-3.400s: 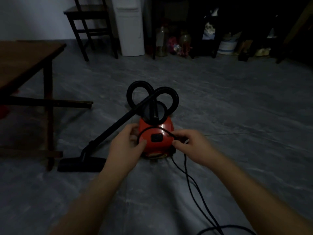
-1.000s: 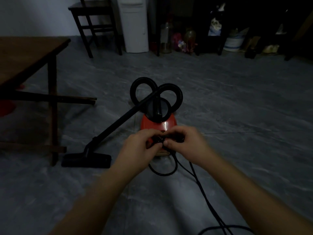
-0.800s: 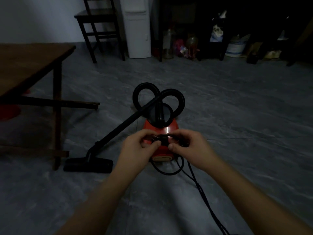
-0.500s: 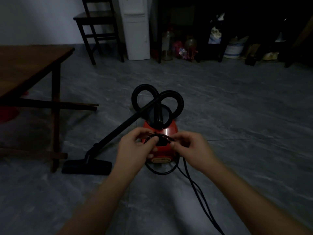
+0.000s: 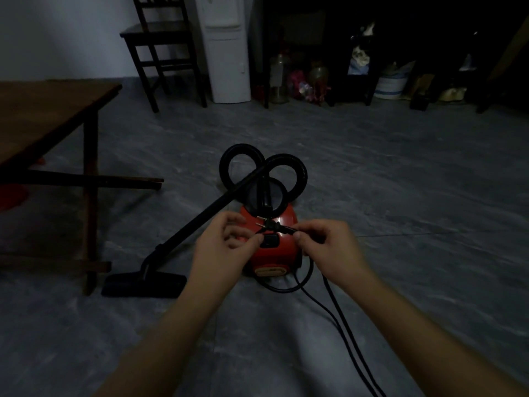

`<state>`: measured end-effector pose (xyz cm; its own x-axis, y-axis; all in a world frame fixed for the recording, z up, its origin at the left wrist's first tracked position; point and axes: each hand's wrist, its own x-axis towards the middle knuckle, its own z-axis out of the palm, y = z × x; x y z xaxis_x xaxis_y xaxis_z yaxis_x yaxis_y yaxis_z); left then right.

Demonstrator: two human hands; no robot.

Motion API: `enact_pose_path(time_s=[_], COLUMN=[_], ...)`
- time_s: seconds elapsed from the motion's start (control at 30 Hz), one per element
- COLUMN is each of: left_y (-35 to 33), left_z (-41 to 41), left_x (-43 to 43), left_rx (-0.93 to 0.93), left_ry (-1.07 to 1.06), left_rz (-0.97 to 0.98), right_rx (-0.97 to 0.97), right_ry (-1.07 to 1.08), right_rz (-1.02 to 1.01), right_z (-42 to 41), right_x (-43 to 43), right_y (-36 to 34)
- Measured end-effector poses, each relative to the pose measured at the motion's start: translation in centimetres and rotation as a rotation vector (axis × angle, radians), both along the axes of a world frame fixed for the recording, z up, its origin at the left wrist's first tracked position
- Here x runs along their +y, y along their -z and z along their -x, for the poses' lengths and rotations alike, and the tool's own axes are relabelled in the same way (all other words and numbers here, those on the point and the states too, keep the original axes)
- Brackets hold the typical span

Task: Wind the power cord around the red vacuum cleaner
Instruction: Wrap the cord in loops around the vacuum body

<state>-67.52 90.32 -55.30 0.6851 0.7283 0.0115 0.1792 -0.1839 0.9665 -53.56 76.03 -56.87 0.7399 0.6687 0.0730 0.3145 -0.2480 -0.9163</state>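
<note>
The floor [image 5: 400, 224] lies dim beneath both hands. Just beyond them sits the vacuum [image 5: 274, 253] (hose looped behind it). The left hand [image 5: 226, 247] and right hand [image 5: 329, 245], close together, each pinch the cord [image 5: 340, 310], its plug [image 5: 270, 225] between them.
</note>
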Motion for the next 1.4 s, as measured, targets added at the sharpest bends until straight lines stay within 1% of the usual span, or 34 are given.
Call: enact_pose_path(time_s=[0.2, 0.37, 0.5, 0.73, 0.8, 0.9, 1.0, 1.13, 1.27, 1.4], left_y=[0.1, 0.6, 0.4, 0.3, 0.3, 0.3, 0.1, 0.3, 0.6, 0.7], left_z=[0.3, 0.4, 0.6, 0.6, 0.6, 0.5, 0.4, 0.3, 0.4, 0.1], left_x=[0.3, 0.3, 0.3, 0.2, 0.3, 0.5, 0.4, 0.7, 1.2, 1.3], left_rx=[0.003, 0.048, 0.061, 0.109, 0.132, 0.142, 0.154, 0.193, 0.267, 0.276], left_ry=[0.034, 0.028, 0.025, 0.011, 0.043, 0.132, 0.183, 0.229, 0.320, 0.346], left_rz=[-0.082, -0.232, -0.256, -0.233, -0.183, -0.067, -0.076, -0.086, -0.174, -0.103], right_rx=[-0.024, -0.036, -0.083, -0.107, -0.122, -0.168, -0.217, -0.213, -0.219, -0.228], right_ry=[0.000, 0.002, -0.020, 0.000, -0.016, -0.079, -0.143, -0.139, -0.153, -0.148], right_rz=[0.030, 0.038, 0.014, 0.024, 0.033, 0.116, 0.169, 0.171, 0.176, 0.161], right_z=[0.0, 0.3, 0.8, 0.8, 0.7, 0.6, 0.5, 0.6, 0.7, 0.5], right_x=[-0.2, 0.0, -0.2, -0.3, -0.2, 0.0, -0.1, -0.2, -0.1, 0.0], right_y=[-0.4, -0.5, -0.8, -1.2, -1.2, -0.9, -0.8, -0.8, -0.6, -0.5])
